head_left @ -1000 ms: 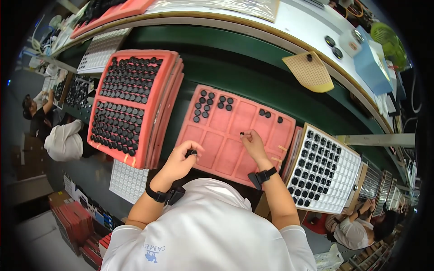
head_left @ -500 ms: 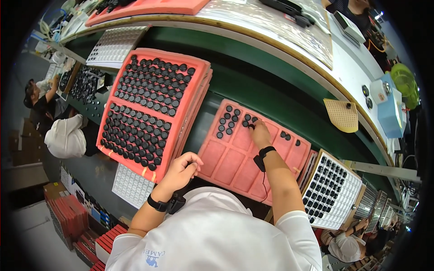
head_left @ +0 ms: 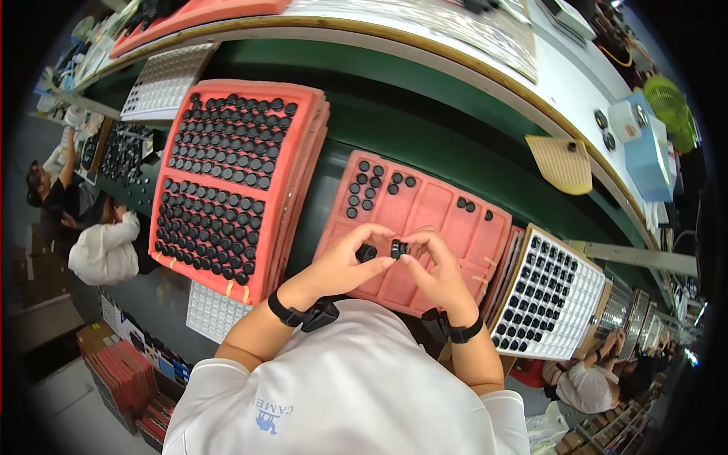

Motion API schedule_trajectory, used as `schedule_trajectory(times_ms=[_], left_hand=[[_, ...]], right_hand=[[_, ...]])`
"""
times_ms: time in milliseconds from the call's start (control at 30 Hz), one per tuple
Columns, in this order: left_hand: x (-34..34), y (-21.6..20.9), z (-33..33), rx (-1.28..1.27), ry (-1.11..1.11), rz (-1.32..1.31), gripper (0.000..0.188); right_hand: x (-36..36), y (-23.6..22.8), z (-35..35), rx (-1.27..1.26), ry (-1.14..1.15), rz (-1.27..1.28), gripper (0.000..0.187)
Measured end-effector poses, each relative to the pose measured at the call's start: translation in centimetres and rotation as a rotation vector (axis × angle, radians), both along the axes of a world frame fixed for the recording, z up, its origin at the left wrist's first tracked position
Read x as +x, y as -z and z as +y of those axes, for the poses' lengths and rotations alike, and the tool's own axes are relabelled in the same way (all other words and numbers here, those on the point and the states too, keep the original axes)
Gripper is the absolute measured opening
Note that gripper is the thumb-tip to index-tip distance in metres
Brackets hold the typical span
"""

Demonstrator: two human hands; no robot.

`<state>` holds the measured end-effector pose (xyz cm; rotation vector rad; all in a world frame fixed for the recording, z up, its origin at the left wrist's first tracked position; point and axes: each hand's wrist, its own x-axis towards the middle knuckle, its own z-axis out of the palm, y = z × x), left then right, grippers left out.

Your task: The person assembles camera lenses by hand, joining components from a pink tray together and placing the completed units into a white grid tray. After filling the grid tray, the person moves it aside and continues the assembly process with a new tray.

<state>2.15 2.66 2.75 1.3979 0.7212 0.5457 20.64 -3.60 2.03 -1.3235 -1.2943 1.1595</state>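
My left hand [head_left: 345,262] and my right hand [head_left: 436,269] meet above the near edge of a red foam tray [head_left: 432,216]. Between the fingertips of both hands sits a small black round part [head_left: 396,248]. A second black part [head_left: 367,252] rests under the fingers of my left hand. The red tray carries a few black parts at its far left [head_left: 364,189] and a pair near its far right [head_left: 466,205]. Both wrists wear black bands.
A stack of red trays [head_left: 227,182] packed with black parts lies to the left. A white grid tray [head_left: 550,296] with black parts stands to the right. Behind the green belt [head_left: 425,129] runs a white bench with a yellow pad [head_left: 561,163]. Other people work at far left and lower right.
My right hand drew back from the far side of the red tray toward me. My left hand rose from the tray's near left corner, and both now meet on a black part.
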Motion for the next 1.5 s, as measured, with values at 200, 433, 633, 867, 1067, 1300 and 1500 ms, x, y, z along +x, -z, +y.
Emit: schedule_trajectory(times_ms=[200,433,633,867,1067,1300,1500], left_hand=[[3.1,-1.0,-1.4,0.001,0.092,-0.056,0.03],[5.0,-2.5,-2.6,-0.485,0.165,-0.244,0.029],[7.3,-1.2,-4.6,-0.433,0.179,-0.339,0.03],[12.2,-1.8,-9.8,-0.185,0.146,-0.255,0.032],[15.7,-4.5,-13.4,0.134,0.103,-0.102,0.032],[15.6,-4.9,-14.1,0.311,0.168,-0.067,0.032],[15.6,-4.9,-14.5,0.104,0.139,-0.203,0.027]], right_hand=[[1.7,-1.7,-3.1,0.214,0.074,-0.126,0.02],[4.1,-1.2,-5.5,-0.041,0.13,0.8,0.016],[6.0,-0.6,-7.8,-0.123,0.14,1.006,0.03],[10.4,-0.4,-12.7,-0.016,0.18,0.938,0.023],[12.8,-4.5,-15.9,0.042,0.306,0.426,0.029],[12.9,-3.1,-16.6,0.165,0.235,0.042,0.024],[12.8,-2.0,-16.3,0.073,0.082,0.469,0.027]])
